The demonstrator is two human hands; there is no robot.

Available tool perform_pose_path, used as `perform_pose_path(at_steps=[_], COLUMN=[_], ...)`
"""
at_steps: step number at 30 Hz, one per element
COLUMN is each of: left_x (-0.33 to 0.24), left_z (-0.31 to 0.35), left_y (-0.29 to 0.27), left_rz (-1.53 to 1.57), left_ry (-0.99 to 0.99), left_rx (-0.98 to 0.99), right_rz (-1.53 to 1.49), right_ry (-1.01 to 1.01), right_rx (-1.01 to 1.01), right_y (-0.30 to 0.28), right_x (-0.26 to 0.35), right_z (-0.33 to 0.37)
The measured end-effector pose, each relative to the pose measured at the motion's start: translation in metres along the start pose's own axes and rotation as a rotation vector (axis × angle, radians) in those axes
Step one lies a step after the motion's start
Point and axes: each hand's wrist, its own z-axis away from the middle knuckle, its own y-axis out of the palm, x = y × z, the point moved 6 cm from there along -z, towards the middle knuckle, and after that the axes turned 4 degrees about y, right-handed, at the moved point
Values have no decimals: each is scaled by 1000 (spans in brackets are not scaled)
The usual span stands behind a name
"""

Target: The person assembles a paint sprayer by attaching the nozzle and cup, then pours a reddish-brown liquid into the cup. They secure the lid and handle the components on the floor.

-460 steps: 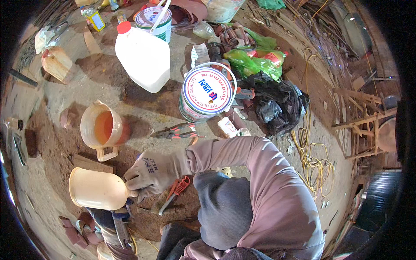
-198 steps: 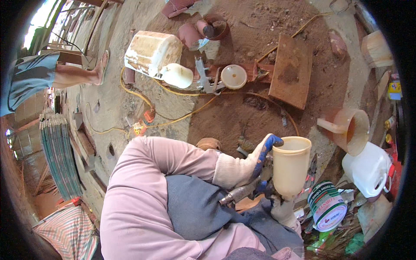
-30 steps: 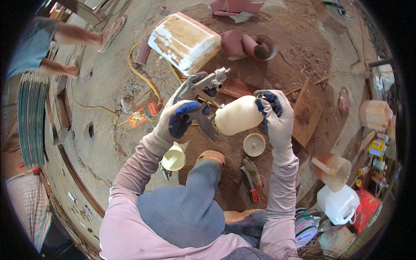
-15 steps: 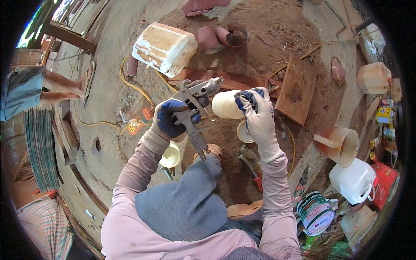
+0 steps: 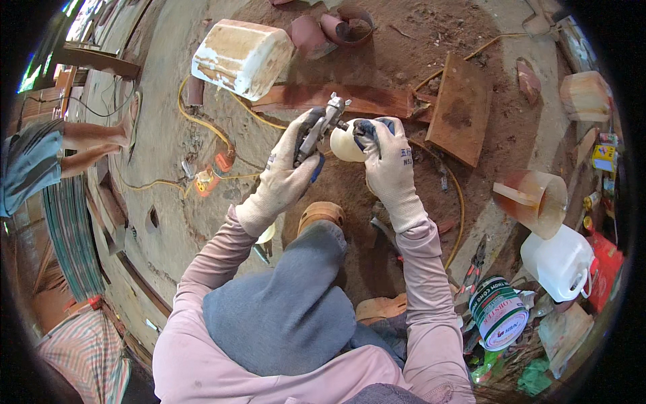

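My gloved left hand [image 5: 284, 176] is wrapped round a silver metal spray gun [image 5: 326, 125]; my gloved right hand [image 5: 391, 165] grips the right end of a cream, rounded plastic cup [image 5: 344, 143], between my hands, just right of the gun. I can't tell whether they touch. I judge this step as handling both together; the next move calls for firm grips and careful alignment. Far beyond lies a reddish-brown wooden board [image 5: 367, 101].

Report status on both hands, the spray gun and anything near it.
Left hand gripping spray gun. Right hand holding cream cup. Gun close to cup, contact unclear. Reddish plank on ground beyond.
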Motion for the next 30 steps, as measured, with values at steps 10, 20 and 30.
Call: perform_pose_path(at_steps=[10, 20, 30], left_x=[21, 40, 67], left_z=[13, 18, 31], left_y=[4, -5, -8], left_rz=[-245, -160, -177], left_ry=[154, 124, 294], left_rx=[-56, -152, -29], right_rz=[-12, -12, 59], right_ry=[25, 15, 77], right_rx=[47, 36, 138], right_y=[26, 28, 41], right_x=[6, 10, 3], right_z=[5, -2, -3])
